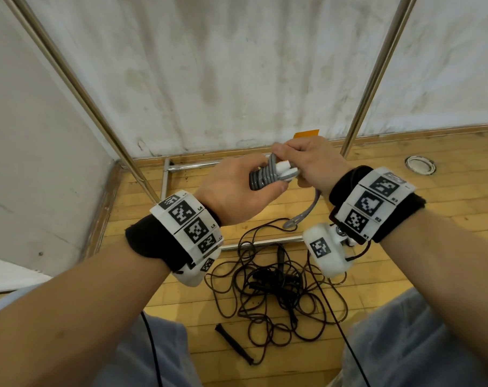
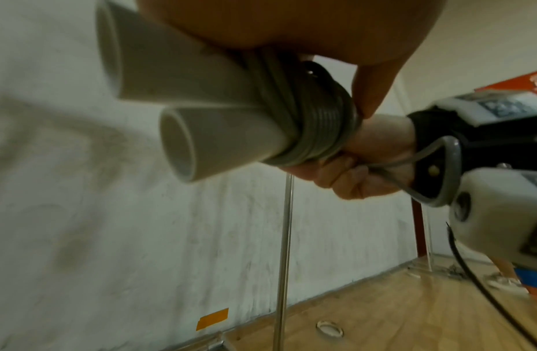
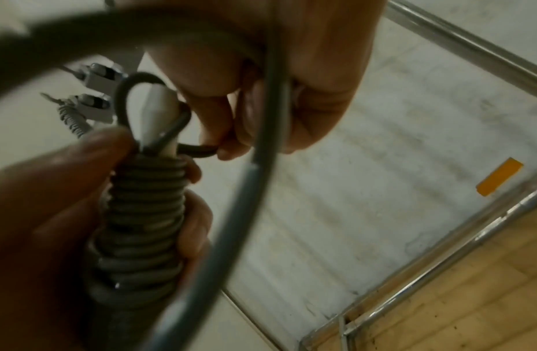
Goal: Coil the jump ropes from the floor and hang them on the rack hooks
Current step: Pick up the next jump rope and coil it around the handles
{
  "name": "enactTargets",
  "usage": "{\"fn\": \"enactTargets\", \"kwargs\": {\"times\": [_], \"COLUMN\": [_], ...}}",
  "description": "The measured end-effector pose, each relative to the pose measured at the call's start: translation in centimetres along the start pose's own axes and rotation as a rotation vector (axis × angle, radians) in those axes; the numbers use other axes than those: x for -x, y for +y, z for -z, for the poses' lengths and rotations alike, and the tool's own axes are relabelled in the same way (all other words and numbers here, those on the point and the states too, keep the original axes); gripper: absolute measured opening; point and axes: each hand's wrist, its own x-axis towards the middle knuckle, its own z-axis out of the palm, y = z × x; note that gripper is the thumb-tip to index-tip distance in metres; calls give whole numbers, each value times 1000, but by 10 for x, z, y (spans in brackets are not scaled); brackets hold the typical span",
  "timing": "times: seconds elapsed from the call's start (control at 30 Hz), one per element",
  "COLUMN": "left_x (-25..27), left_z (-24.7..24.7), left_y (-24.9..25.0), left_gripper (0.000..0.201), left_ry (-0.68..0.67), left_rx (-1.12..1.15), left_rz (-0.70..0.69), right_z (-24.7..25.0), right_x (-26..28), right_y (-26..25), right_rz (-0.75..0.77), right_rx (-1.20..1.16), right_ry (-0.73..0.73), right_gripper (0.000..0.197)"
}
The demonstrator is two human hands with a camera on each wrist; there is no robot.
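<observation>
Left grip [image 1: 238, 188]: fingers curled round the grey rope [image 1: 261, 177], which is wound tight round its two white handles [image 1: 286, 171] into a bundle. Right grip [image 1: 311, 163]: pinching the last loose loop of that rope at the bundle's end, apparently tucking it in; a short tail [image 1: 303, 212] hangs at 6 o'clock from the right hand. Bundle is held in the air, above the floor, between the rack's two uprights.

Progress, my read: grey rope nearly coiled, end not yet secured, not hung. No hooks in view, so can't tell whether any rope is up. Left to do: the dark rope [image 1: 270, 277] lies tangled on the wood floor [image 1: 433, 241] at 6 o'clock from the hands, one black handle [image 1: 234, 344] off at its 7 o'clock.

Rack [image 1: 374, 76]: chrome poles, base bars on the floor.

Writing: wristband [image 1: 187, 222] marker tags, L3 and L4 legible on the left band, R2 on the right. Orange tape [image 1: 307, 134] on the wall, no text readable. No brand visible on either rope.
</observation>
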Motion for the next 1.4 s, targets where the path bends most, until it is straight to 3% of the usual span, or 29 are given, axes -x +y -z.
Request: {"fn": "enactTargets", "kwargs": {"times": [0.1, 0.23, 0.37, 0.57, 0.73, 0.9, 1.0, 1.13, 1.4], "left_x": [-4, -11, -14, -21, -26, -25, -25, -27, -26], "left_z": [7, 16, 17, 20, 25, 26, 25, 27, 11], "left_y": [5, 5, 0, -8, -12, -9, -15, -36, -54], "left_gripper": [24, 28, 21, 21, 30, 27, 27, 31, 38], "left_ry": [69, 178, 211, 240, 252, 244, 268, 288, 145], "left_rx": [155, 317, 312, 236, 215, 393, 248, -37, -331], "left_rz": [100, 184, 185, 218, 277, 306, 251, 219, 226], "right_z": [-4, -20, -35, -39, -37, -33, -37, -34, -38], "right_x": [1, 5, 6, 8, 13, 14, 15, 14, 18], "right_y": [2, 3, 3, 2, 2, 3, 4, -4, -11], "right_rz": [-36, -12, 18, 49, -15, -117, -110, 62, 141], "right_rx": [-171, -230, -109, 135, 280, 374, 325, 399, 801], "right_ry": [-45, -90, -39, -123, -216, -225, -179, -71, -141], "right_gripper": [32, 48, 32, 18, 20, 29, 26, 22, 33]}}
